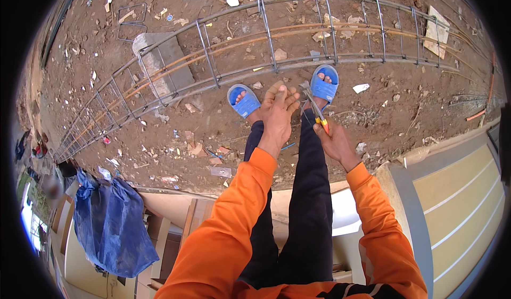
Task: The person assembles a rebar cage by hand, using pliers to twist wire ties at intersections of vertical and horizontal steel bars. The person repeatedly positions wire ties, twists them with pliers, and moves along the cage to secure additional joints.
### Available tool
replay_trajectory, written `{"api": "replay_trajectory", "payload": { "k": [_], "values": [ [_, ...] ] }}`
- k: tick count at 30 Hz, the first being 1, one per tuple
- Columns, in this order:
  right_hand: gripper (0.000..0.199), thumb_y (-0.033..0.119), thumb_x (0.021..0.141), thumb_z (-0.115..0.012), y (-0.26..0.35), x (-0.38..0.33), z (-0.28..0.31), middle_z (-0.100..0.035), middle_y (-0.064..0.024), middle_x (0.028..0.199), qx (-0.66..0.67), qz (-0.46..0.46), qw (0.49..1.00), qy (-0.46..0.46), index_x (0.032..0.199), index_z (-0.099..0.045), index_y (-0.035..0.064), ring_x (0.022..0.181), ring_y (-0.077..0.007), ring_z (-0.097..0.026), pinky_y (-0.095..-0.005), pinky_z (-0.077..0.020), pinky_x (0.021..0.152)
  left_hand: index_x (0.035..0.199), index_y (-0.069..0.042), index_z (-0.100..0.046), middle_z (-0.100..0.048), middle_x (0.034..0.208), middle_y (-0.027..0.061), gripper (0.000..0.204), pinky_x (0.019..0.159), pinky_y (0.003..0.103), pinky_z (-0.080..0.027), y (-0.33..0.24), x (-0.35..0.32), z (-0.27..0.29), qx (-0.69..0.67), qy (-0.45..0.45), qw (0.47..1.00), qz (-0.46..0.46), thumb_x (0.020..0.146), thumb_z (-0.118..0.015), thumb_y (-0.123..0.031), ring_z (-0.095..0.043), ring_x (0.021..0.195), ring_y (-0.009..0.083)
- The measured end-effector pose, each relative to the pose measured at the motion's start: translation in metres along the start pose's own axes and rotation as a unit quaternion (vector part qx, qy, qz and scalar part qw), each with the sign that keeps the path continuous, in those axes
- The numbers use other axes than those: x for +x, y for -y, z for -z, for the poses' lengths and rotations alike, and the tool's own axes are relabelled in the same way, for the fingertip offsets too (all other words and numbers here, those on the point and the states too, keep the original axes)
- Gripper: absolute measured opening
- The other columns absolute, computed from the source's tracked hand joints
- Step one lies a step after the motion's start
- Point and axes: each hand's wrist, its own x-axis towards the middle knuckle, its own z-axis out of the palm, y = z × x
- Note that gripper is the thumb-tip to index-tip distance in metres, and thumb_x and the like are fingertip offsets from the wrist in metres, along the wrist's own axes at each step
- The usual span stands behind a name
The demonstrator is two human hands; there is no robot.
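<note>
My right hand (338,143) is closed round the red and yellow handles of a pair of pincers (321,119). The metal jaws point away from me, near my right foot. My left hand (278,115) is raised just left of the jaws, its fingers curled in; what they hold, if anything, is too small to make out. Thin wire seems to show between the hand and the pincers. Beyond both hands, a long steel rebar cage (265,29) with square stirrups runs across the ground, bent by the lens. My feet, in blue sandals (324,83), stand at its near side.
A concrete block (154,57) sits under the cage at left. Loose stirrups (132,22) lie farther left. A flat broken slab (436,32) touches the cage's right part. A blue sheet (112,224) hangs at lower left; a striped beige wall panel (458,203) stands at right. Rubble litters the dirt.
</note>
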Motion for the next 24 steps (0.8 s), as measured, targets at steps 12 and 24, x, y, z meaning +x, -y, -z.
{"api": "replay_trajectory", "payload": {
  "k": [12, 24],
  "values": [
    [0.027, 0.026, 0.093, -0.06, 0.003, 0.034, -0.03, -0.063, -0.0156, 0.074, 0.046, 0.073, 0.995, 0.042, 0.104, -0.06, 0.0016, 0.069, -0.0307, -0.062, -0.0399, -0.0482, 0.068, 0.115, 0.001, -0.068, -0.051, 0.07, -0.0083, 0.024, 0.051, 0.02, -0.03, -0.01, 0.006, 0.032, 0.389, 0.045, 0.88, -0.271, 0.095, -0.056, -0.005, -0.037, 0.058, 0.001],
    [0.03, 0.024, 0.094, -0.059, 0.006, 0.035, -0.035, -0.066, -0.0217, 0.085, 0.039, 0.138, 0.99, 0.015, 0.113, -0.058, 0.0008, 0.084, -0.0403, -0.064, -0.0442, -0.0499, 0.075, 0.116, 0.003, -0.067, -0.052, 0.069, -0.0074, 0.025, 0.052, 0.021, -0.032, -0.005, 0.007, 0.034, 0.369, 0.027, 0.891, -0.264, 0.096, -0.056, -0.006, -0.039, 0.059, 0.0012]
  ]
}}
